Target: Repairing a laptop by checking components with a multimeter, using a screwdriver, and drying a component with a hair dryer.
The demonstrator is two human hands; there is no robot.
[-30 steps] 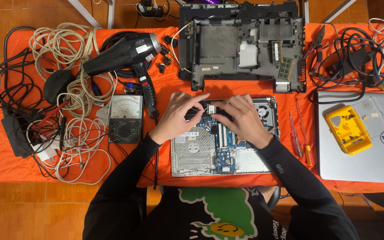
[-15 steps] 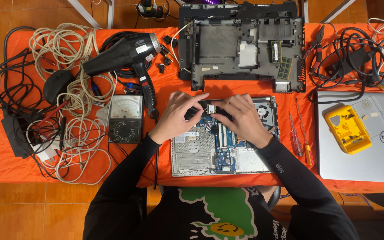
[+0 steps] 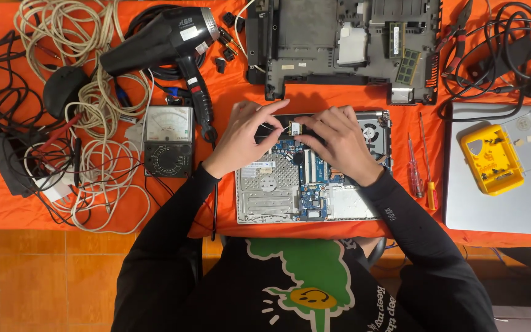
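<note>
A small card (image 3: pixel 295 128) sits at the top edge of the open laptop (image 3: pixel 312 165), between both hands. The right hand (image 3: pixel 338 140) pinches it at the fingertips; the left hand (image 3: pixel 245 133) has its grip closed on a thin wire beside the card.

So the opened laptop base (image 3: pixel 314 178) sits at the bench's (image 3: pixel 7 215) near edge, about the middle, both hands (image 3: pixel 244 138) (image 3: pixel 339 144) on its far end around a small card (image 3: pixel 295 128). Behind it, at the far edge, lies a stripped laptop shell (image 3: pixel 339 49). Left of the base: a meter (image 3: pixel 168 141), a hair dryer (image 3: pixel 167 43) behind that, cables (image 3: pixel 93 154) toward the left edge. Right: two screwdrivers (image 3: pixel 422 166), then a closed laptop (image 3: pixel 511 178) with a small tray (image 3: pixel 491 158) on it.
</note>
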